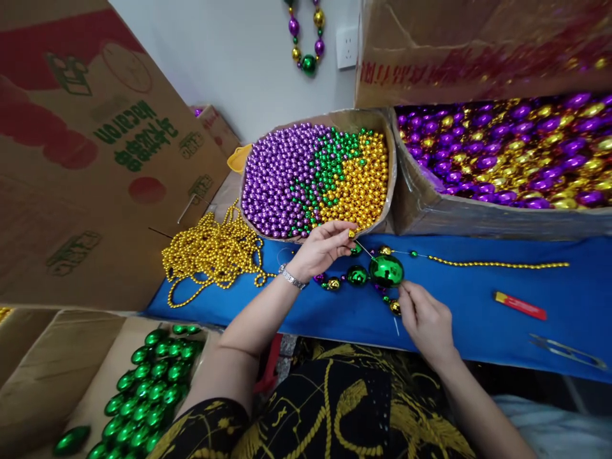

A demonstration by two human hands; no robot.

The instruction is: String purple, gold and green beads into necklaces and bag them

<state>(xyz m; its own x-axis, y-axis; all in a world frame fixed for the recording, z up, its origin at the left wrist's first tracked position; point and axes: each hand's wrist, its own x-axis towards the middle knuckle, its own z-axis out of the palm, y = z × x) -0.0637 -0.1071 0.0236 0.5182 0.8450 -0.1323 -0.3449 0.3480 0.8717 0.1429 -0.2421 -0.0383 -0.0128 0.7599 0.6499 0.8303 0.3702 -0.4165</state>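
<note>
My left hand (319,247) pinches a gold bead (352,234) at the needle (364,248), right hand (423,317) fingers closed on the thread below the big green ball (386,270) — one slip, I judge, and the strung beads slide off.

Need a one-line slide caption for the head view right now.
Left hand pinches a gold bead while right hand steadies the strand by the large green bead.

Left hand (321,247) pinches gold bead (351,234) on needle; right hand (425,319) holds thread beside large green bead (386,270).
</note>
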